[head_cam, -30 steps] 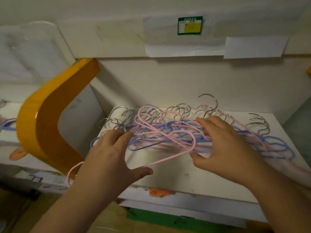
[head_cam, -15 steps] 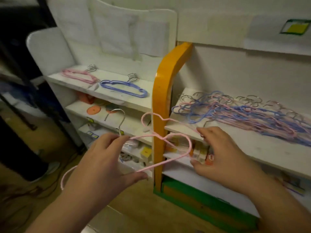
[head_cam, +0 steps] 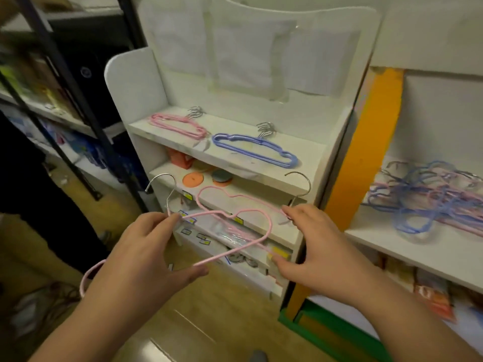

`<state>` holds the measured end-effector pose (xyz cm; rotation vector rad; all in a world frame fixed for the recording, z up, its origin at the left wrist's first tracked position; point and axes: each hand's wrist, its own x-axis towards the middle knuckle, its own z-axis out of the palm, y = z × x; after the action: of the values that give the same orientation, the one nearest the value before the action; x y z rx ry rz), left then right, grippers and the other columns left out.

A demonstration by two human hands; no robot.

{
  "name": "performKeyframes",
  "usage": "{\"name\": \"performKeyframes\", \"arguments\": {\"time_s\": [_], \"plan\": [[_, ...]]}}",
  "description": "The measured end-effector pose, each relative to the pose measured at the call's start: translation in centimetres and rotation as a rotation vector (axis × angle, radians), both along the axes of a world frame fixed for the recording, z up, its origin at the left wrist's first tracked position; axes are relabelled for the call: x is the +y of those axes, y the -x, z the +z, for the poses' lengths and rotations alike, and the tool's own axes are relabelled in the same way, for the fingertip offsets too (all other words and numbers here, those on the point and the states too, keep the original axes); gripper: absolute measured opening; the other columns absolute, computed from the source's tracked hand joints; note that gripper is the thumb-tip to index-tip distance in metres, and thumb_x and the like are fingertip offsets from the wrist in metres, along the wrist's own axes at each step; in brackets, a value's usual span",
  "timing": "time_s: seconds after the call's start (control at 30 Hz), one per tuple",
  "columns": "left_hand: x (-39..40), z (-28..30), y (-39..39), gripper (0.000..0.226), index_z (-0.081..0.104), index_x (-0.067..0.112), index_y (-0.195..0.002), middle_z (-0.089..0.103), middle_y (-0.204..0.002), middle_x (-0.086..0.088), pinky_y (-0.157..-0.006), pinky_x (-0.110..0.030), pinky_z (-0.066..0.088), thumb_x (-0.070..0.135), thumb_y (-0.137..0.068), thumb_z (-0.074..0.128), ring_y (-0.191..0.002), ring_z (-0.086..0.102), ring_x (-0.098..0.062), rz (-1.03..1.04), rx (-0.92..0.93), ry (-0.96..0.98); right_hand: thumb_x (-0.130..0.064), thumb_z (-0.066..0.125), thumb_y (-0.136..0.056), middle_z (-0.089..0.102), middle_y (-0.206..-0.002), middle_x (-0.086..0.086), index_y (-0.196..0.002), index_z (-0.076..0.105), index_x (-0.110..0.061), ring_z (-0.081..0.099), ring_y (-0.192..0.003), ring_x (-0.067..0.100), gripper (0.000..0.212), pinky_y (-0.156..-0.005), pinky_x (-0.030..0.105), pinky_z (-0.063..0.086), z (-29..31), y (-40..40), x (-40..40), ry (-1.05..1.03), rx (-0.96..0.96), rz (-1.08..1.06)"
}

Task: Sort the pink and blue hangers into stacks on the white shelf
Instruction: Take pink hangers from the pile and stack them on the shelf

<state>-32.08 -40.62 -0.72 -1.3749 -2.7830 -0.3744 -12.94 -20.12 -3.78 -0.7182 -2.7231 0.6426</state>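
White shelf (head_cam: 261, 158) ahead; both hands' grip holds pink hangers (head_cam: 235, 215).

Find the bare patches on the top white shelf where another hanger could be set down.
On the top white shelf, bare board shows right of the blue hanger stack and along the front edge below the pink hanger stack. The gap between the stacks is narrow. The mixed hanger pile crowds the right-hand shelf.
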Motion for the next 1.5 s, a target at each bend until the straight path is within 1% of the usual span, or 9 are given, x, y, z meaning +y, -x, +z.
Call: {"name": "performKeyframes", "arguments": {"time_s": [0.13, 0.3, 0.47, 0.67, 0.87, 0.97, 1.1, 1.33, 1.5], "plan": [[4.1, 0.4, 6.6, 0.107, 0.031, 0.03, -0.148, 0.036, -0.137, 0.013, -0.102, -0.024, 0.038, 0.081, -0.058, 0.059, -0.123, 0.037, -0.007, -0.032, 0.006, 0.066, -0.068, 0.055, -0.067, 0.033, -0.134, -0.018, -0.148, 0.026, -0.033, 0.033, -0.127, 0.002, 0.093, -0.108, 0.026, 0.035, -0.2, 6.8, 4.1, 0.058, 0.052, -0.054], [8.3, 2.1, 13.5, 0.103, 0.018, 0.039, -0.15, 0.025, -0.141, 0.02, -0.101, -0.022, 0.037, 0.076, -0.064, 0.062, -0.127, 0.03, -0.002, -0.081, 0.014, 0.048, -0.072, 0.053, -0.064, 0.032, -0.138, -0.02, -0.148, 0.027, -0.033, 0.035, -0.129, 0.002, 0.096, -0.107, 0.031, 0.038, 1.2, 13.6, 8.6, 0.076, 0.065, -0.088], [11.8, 1.6, 20.7, 0.101, 0.021, 0.04, -0.148, 0.026, -0.142, 0.02, -0.104, -0.024, 0.034, 0.071, -0.064, 0.067, -0.129, 0.029, -0.003, -0.145, -0.042, 0.005, -0.057, 0.069, -0.07, 0.04, -0.124, -0.023, -0.143, 0.039, -0.031, 0.042, -0.12, -0.001, 0.083, -0.104, 0.027, 0.04, 2.0, 17.6, 11.8, 0.105, 0.107, -0.197], [18.1, -0.4, 32.8, 0.099, 0.024, 0.036, -0.149, 0.03, -0.145, 0.014, -0.106, -0.025, 0.03, 0.065, -0.067, 0.072, -0.132, 0.026, -0.005, -0.279, -0.077, 0.026, -0.047, 0.075, -0.071, 0.045, -0.119, -0.016, -0.14, 0.044, -0.025, 0.047, -0.112, 0.003, 0.078, -0.1, 0.023, 0.039, 1.5, 24.2, 14.8, 0.049, 0.084, -0.386], [26.5, -2.4, 45.4, 0.099, 0.039, 0.034, -0.144, 0.041, -0.136, 0.011, -0.102, -0.021, 0.032, 0.072, -0.058, 0.072, -0.125, 0.037, -0.008, -0.541, -0.139, 0.079, -0.041, 0.078, -0.072, 0.046, -0.121, -0.012, -0.14, 0.044, -0.022, 0.049, -0.111, 0.005, 0.079, -0.1, 0.03, 0.043, 0.5, 32.9, 15.6, 0.068, 0.087, -0.581], [30.2, -2.9, 49.7, 0.1, 0.044, 0.034, -0.141, 0.045, -0.132, 0.007, -0.099, -0.024, 0.035, 0.077, -0.054, 0.07, -0.122, 0.043, -0.013, -0.672, -0.088, 0.131, -0.039, 0.08, -0.072, 0.044, -0.121, -0.013, -0.141, 0.043, -0.021, 0.05, -0.112, 0.007, 0.081, -0.097, 0.027, 0.043, 0.2, 36.6, 15.4, 0.057, 0.073, -0.613], [33.6, -4.6, 53.5, 0.121, 0.044, 0.032, -0.141, 0.047, -0.132, 0.003, -0.102, -0.039, 0.042, 0.1, -0.041, 0.04, -0.122, 0.046, -0.02, -0.772, -0.044, 0.199, -0.049, 0.076, -0.072, 0.042, -0.125, -0.016, -0.144, 0.037, -0.024, 0.048, -0.113, 0.007, 0.085, -0.096, 0.027, 0.046, 0.7, 40.1, 15.3, 0.048, 0.039, -0.672], [34.4, -6.4, 55.4, 0.104, 0.045, 0.032, -0.138, 0.047, -0.127, 0.005, -0.097, -0.037, 0.044, 0.091, -0.053, 0.05, -0.116, 0.046, -0.02, -0.856, -0.033, 0.168, -0.052, 0.075, -0.072, 0.039, -0.123, -0.021, -0.143, 0.034, -0.03, 0.046, -0.108, 0.003, 0.085, -0.082, 0.013, 0.039, 0.2, 43.0, 15.8, 0.025, -0.043, -0.678], [34.3, -7.0, 55.3, 0.097, 0.048, 0.028, -0.136, 0.051, -0.133, 0.0, -0.102, -0.041, 0.038, 0.088, -0.06, 0.046, -0.119, 0.047, -0.024, -0.873, 0.022, 0.12, -0.053, 0.072, -0.074, 0.041, -0.134, -0.019, -0.145, 0.032, -0.031, 0.041, -0.118, 0.001, 0.085, -0.095, 0.02, 0.041, -0.2, 43.9, 15.5, 0.024, -0.034, -0.646]]}}
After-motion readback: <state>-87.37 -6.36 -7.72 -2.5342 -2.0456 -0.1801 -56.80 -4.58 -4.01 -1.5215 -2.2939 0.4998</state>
